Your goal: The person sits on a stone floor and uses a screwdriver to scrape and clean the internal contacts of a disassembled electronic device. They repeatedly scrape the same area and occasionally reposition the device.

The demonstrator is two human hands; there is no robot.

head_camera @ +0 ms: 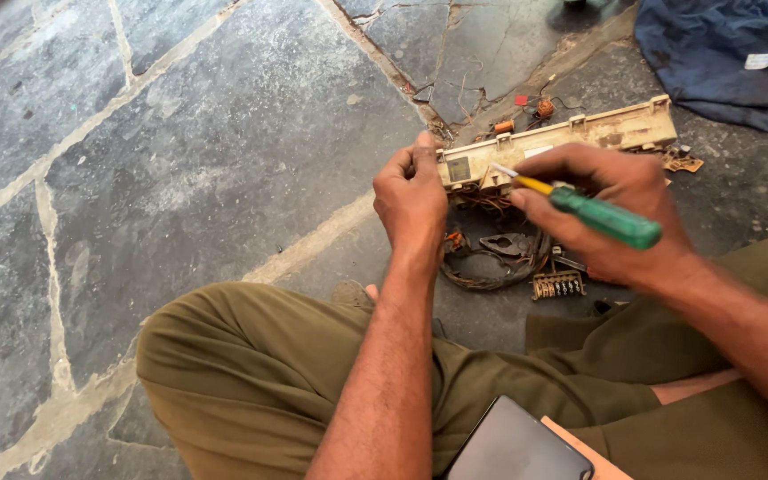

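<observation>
Fingers of my left hand are curled shut around the near end of the beige panel, thumb on top, so the long plastic housing is steadied while the far end rests on the stone floor toward the upper right of the frame. My right hand is closed around the green handle of the screwdriver, with the yellow shaft and tip angled up and left onto the panel just beside the left hand; I judge this grip keeps the tip short and controlled against the housing. Below the panel, centre right of the frame, lies a wire bundle with a small terminal block beside it, both loose on the floor and close under my wrists. Small orange components and thin leads sit just behind the panel along a cracked mortar joint. A blue cloth fills the upper right corner, well apart from the work. Open room lies to the left: broad bare slabs run across the left half of the frame. The lower edge is occupied by my olive trousers and a dark phone resting on my lap at bottom centre, which limits movement toward me
</observation>
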